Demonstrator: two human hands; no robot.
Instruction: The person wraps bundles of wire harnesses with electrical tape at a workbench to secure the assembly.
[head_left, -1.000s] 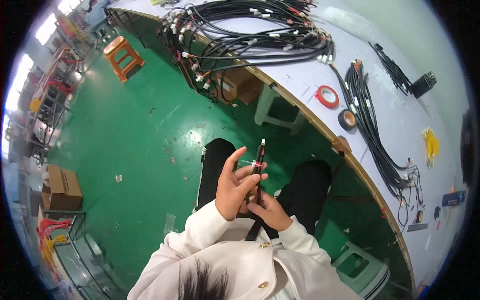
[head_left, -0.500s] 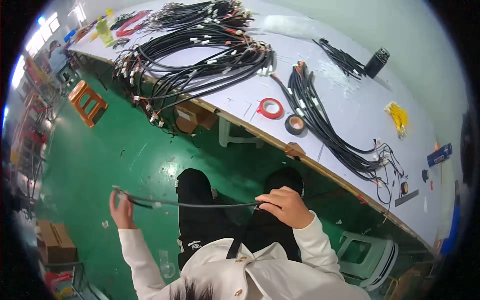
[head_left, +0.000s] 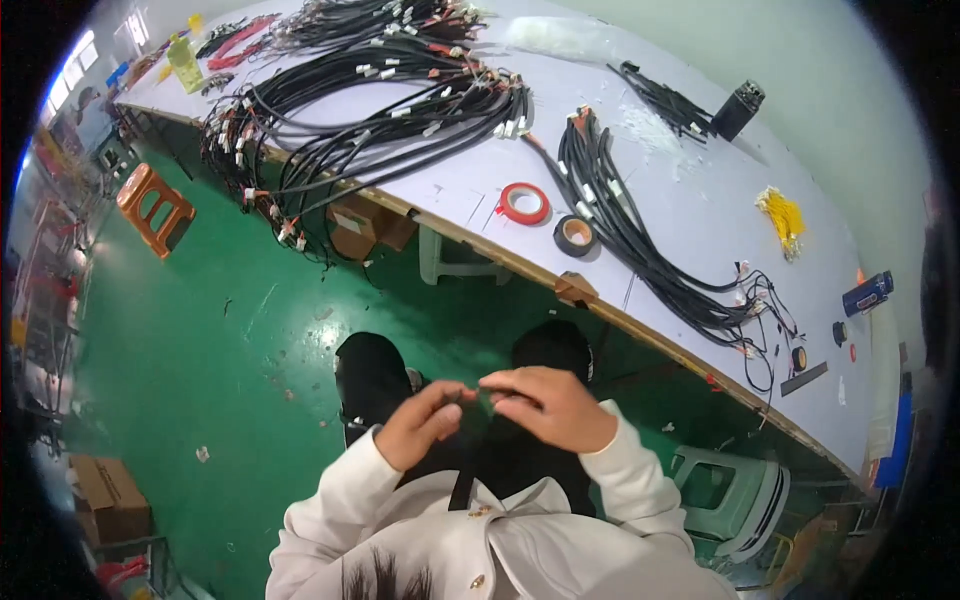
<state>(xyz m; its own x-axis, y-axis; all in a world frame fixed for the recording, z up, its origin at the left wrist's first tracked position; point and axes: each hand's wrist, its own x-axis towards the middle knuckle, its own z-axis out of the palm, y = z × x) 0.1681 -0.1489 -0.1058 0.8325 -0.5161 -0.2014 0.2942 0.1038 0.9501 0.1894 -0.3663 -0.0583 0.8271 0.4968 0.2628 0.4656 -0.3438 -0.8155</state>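
In front of my dark trousers, my left hand (head_left: 425,425) and my right hand (head_left: 553,408) are close together, fingertips almost meeting. Both are closed in a pinch. Only a short dark stretch of the black cable (head_left: 480,391) shows at the fingertips; the rest is hidden by the fingers or lost against the black trousers. On the table ahead to the right lies a bundle of black cables (head_left: 640,240) with white tags and thin loose wires at its near end. A larger coil of black cables (head_left: 400,150) hangs partly over the table edge.
A red tape roll (head_left: 523,203) and a black tape roll (head_left: 575,237) lie near the table's edge (head_left: 640,325). Farther right are yellow wires (head_left: 783,222), a dark bottle (head_left: 738,110), and a blue can (head_left: 867,293). Stools (head_left: 725,500) (head_left: 155,210) and a cardboard box (head_left: 108,497) stand on the green floor.
My left hand has come in from the far left to meet the right hand. The cable, stretched between my hands before, no longer shows as a long span. The view has shifted slightly.
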